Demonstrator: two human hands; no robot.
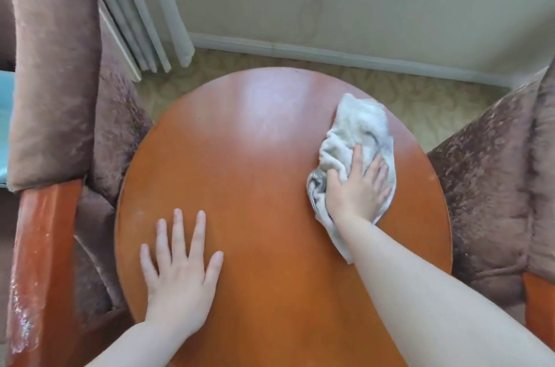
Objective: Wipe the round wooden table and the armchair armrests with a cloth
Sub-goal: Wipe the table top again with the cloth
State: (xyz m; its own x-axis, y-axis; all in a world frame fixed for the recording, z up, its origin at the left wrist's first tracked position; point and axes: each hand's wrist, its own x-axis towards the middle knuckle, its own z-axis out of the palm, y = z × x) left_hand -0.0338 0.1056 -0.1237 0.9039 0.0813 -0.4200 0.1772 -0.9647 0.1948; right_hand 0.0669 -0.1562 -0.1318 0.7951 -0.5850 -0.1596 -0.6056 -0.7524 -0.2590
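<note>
- Far left, I've got an armchair with a glossy wooden armrest (42, 261), pretty scuffed, sitting just beside the round wooden table (255, 156).
- My left hand (180, 273) lies flat on the near-left part of the tabletop, fingers spread out straight, holding nothing.
- Over to the right, the cloth (357, 132) is bunched up on the table's right side. My right hand (357, 189) is on top of its near half, palm down, fingers pressing it into the wood.
- Far right, there's another armchair (492, 180).
</note>
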